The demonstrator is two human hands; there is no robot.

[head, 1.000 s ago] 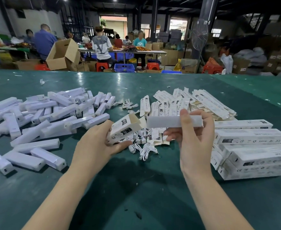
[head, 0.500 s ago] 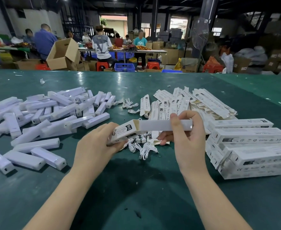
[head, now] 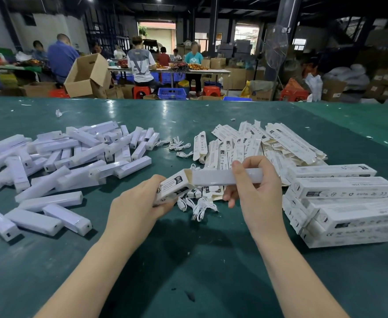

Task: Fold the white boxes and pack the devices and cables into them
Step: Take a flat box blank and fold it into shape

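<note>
- left hand [head: 138, 203] is wrapped around a folded white box [head: 173, 187], open end facing right, brown inner flap showing
- right hand [head: 256, 193] pinches a long white device [head: 213, 177] between thumb and fingers; its left end sits right at the box mouth, most of it outside. can't tell how far in it actually goes
- just under the box: a tangle of white cables [head: 196, 206] on the green table [head: 188, 260], a few more cables [head: 179, 146] further back from the box
- left of the box: big loose pile of devices [head: 69, 157], some overlapping
- behind the box: heap of flat unfolded boxes [head: 257, 143]
- right of the box: stack of closed boxes [head: 344, 207], lying flat in layers, printing facing up
- way past the table from the box: people at other benches, a brown cardboard carton [head: 86, 75] tipped on its side, red stools [head: 141, 91]
</note>
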